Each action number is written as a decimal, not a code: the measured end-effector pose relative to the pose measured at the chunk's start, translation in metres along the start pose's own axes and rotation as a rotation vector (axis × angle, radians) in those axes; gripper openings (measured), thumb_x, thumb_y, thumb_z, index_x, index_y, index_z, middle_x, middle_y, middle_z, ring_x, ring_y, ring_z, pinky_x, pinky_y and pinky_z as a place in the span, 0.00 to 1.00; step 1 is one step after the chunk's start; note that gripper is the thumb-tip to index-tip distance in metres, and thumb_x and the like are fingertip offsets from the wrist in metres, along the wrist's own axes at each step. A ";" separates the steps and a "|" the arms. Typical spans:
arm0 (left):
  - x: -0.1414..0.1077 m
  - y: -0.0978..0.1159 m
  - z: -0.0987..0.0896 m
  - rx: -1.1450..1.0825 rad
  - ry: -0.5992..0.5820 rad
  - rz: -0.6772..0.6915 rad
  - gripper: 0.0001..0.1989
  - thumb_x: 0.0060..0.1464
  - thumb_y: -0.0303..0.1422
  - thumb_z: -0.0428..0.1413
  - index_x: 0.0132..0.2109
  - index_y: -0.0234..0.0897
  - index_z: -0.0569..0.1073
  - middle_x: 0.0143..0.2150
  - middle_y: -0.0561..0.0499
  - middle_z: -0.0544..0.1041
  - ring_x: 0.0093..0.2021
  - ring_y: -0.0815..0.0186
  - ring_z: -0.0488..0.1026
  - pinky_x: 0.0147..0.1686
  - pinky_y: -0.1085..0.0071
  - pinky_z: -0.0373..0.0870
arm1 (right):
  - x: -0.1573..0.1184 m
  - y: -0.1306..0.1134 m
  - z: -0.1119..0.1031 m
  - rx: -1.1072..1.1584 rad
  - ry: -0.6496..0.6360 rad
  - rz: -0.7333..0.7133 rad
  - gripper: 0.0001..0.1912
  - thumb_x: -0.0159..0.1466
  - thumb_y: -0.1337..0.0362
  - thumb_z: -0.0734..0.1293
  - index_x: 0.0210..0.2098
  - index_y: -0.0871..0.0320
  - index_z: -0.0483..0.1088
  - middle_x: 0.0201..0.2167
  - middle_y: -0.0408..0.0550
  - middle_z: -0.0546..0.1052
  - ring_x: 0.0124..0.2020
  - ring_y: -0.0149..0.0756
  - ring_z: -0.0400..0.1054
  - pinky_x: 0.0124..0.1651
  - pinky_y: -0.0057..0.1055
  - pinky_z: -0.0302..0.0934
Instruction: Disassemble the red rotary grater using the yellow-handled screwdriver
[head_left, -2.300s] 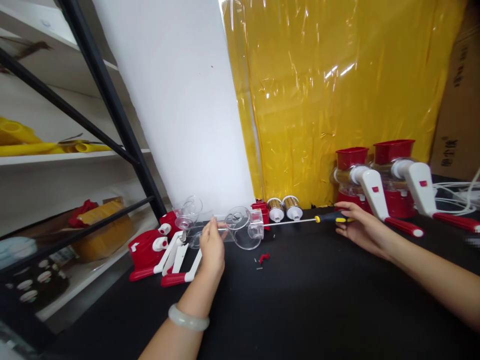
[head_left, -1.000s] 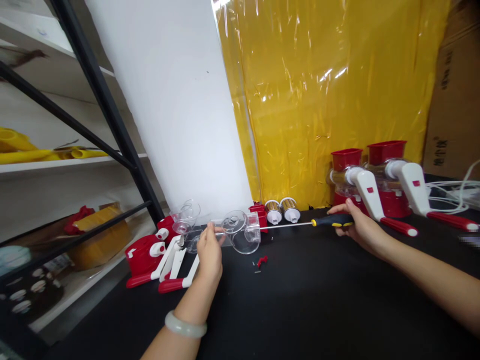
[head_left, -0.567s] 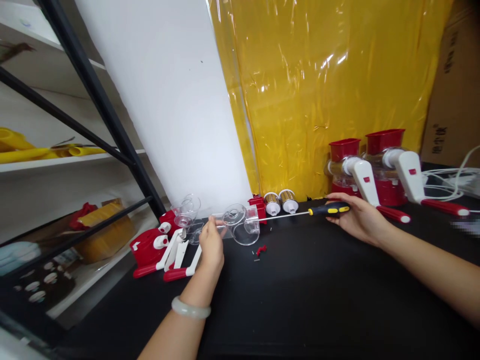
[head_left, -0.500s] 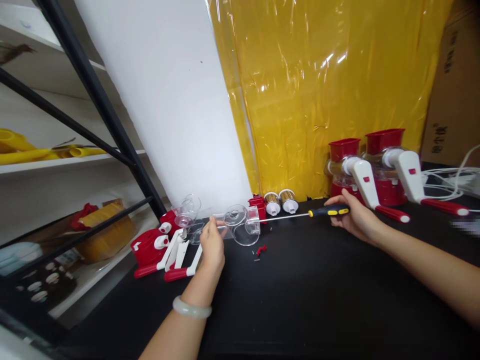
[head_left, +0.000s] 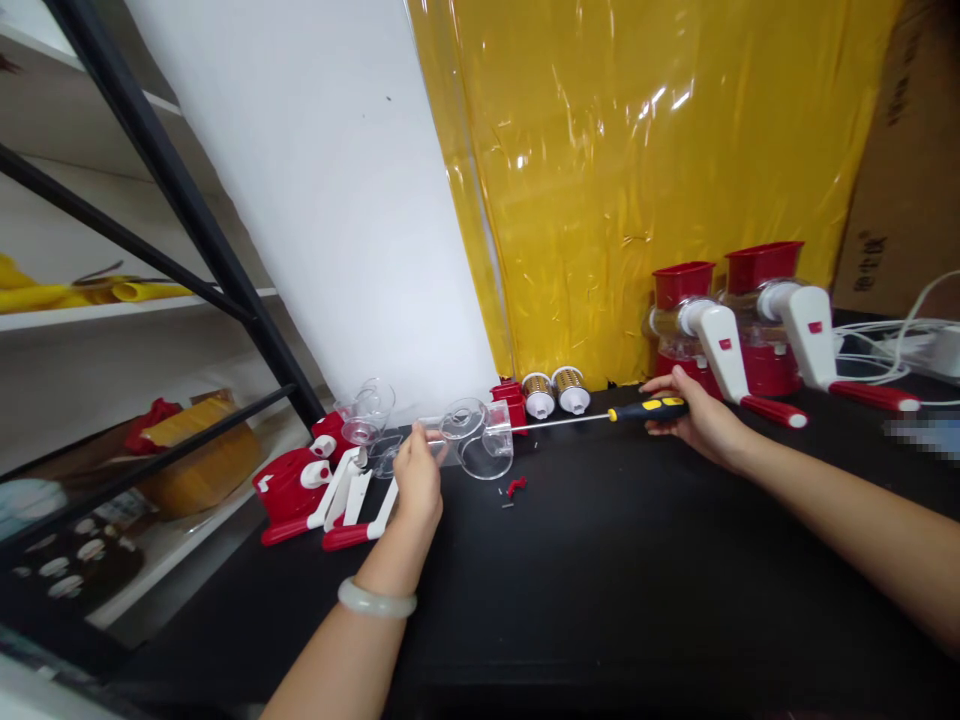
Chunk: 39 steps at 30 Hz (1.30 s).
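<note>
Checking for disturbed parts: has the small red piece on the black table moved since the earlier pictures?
No. The small red piece shows no shift in any direction against the left-hand metal drum.

— Any markings?
— One brown cardboard box, far right. Dark characters, Chinese-looking, turned sideways, low on its face; small ® sign at their upper end. Too soft to spell out.
— Anything else on it?
— Second dark line, higher up, blurred. Illegible.
</note>
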<state>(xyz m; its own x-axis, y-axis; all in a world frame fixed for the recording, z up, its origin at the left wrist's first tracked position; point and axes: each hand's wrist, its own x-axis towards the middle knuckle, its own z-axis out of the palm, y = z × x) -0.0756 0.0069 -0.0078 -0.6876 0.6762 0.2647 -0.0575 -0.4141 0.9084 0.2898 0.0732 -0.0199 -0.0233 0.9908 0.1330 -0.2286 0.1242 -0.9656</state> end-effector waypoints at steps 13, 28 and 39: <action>-0.001 -0.001 0.001 -0.005 -0.047 -0.032 0.24 0.47 0.53 0.62 0.26 0.34 0.71 0.35 0.48 0.74 0.40 0.64 0.72 0.45 0.62 0.77 | -0.002 0.002 -0.002 0.196 -0.052 -0.043 0.15 0.51 0.63 0.74 0.37 0.48 0.70 0.32 0.42 0.73 0.33 0.36 0.71 0.37 0.36 0.71; 0.002 -0.004 0.000 -0.034 -0.016 -0.146 0.20 0.49 0.49 0.61 0.28 0.34 0.72 0.38 0.47 0.75 0.42 0.63 0.73 0.44 0.61 0.77 | -0.003 0.001 -0.001 0.065 -0.023 -0.038 0.10 0.51 0.59 0.72 0.33 0.50 0.70 0.29 0.41 0.72 0.27 0.33 0.66 0.35 0.35 0.69; 0.001 0.003 0.003 -0.029 0.003 -0.154 0.19 0.49 0.48 0.61 0.27 0.35 0.71 0.36 0.48 0.75 0.39 0.64 0.74 0.45 0.60 0.77 | 0.002 0.008 -0.005 -0.072 -0.019 -0.049 0.09 0.57 0.55 0.71 0.32 0.49 0.69 0.23 0.40 0.68 0.23 0.33 0.62 0.35 0.37 0.68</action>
<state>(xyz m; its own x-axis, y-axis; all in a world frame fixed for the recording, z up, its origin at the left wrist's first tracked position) -0.0742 0.0077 -0.0041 -0.6714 0.7309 0.1222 -0.1829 -0.3233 0.9285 0.2925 0.0758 -0.0281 -0.0327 0.9825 0.1836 -0.1590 0.1763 -0.9714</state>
